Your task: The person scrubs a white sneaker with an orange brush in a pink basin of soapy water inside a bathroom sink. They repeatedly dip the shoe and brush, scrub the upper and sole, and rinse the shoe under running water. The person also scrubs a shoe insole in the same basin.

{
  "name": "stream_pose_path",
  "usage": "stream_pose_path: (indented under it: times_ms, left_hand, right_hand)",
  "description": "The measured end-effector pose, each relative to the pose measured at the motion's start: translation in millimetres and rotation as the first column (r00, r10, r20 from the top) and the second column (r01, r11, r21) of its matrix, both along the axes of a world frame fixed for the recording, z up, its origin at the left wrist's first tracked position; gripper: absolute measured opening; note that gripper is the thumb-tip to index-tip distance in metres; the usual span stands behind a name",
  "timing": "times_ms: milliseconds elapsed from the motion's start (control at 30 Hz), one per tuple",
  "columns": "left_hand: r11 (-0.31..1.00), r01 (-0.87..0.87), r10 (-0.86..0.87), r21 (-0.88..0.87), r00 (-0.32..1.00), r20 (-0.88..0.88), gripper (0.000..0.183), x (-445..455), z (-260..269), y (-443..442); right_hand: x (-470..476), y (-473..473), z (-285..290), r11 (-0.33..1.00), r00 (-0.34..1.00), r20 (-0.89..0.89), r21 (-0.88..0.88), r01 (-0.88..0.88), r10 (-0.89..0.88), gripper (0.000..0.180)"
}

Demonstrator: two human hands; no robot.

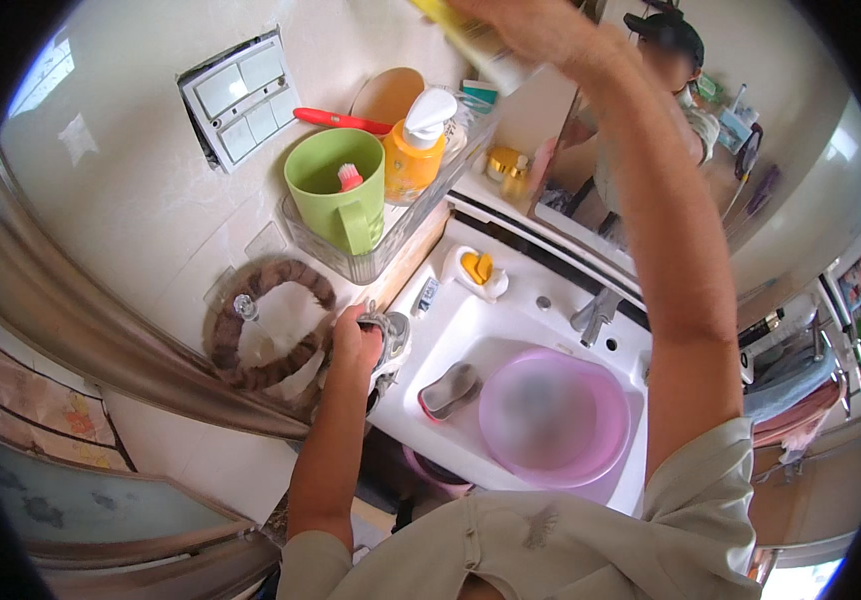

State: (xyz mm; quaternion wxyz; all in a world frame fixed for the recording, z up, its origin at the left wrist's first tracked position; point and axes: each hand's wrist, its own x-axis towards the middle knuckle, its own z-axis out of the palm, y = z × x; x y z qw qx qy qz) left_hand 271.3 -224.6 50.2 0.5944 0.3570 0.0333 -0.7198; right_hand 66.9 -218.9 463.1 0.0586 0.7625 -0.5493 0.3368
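Observation:
At the sink's left edge, my left hand grips a grey sneaker with pale laces; part of it is hidden by the hand. My right hand is raised at the top of the view, holding a blurred yellow-and-white packet cut off by the frame. Below, a pink plastic basin with cloudy water sits in the white sink. To its left lies a grey, red-edged object shaped like a shoe insole.
A clear wall shelf holds a green mug and an orange pump bottle. Orange soap rests in a white dish behind the basin, left of the faucet. A furry striped ring hangs on a wall hook. The mirror reflects a person.

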Motion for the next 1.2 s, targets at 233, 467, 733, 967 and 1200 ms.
stream_pose_path:
  times_ms: [233,467,733,967,1200]
  left_hand:
    - [0.998,0.051,-0.050,0.029,0.998,-0.029,0.026,-15.4,-1.0,-1.2]
    - [1.000,0.021,-0.021,0.001,0.999,-0.030,0.024,-11.0,-9.5,-7.4]
    - [0.999,0.051,-0.051,-0.006,0.998,-0.021,0.020,-9.6,-4.9,-6.2]
    - [0.992,0.122,-0.123,-0.035,0.992,-0.040,0.020,-9.4,-10.9,-7.9]
    - [0.995,0.098,-0.098,0.034,0.995,-0.005,0.018,-1.0,-9.3,-8.1]
  right_hand:
    - [-45.6,-52.6,-61.3,0.969,0.969,0.038,0.024,-0.246,0.245,0.040]
    - [-70.8,-53.3,-45.4,0.995,0.986,-0.147,0.081,-0.064,0.075,0.031]
    - [-44.8,-24.9,29.4,0.987,0.378,-0.917,-0.080,0.140,-0.128,0.015]
    - [-4.6,-46.5,4.5,0.981,0.189,-0.972,-0.162,-0.106,-0.140,0.017]
    - [-28.7,-60.4,1.1,0.922,0.824,-0.558,-0.258,-0.290,0.103,0.031]
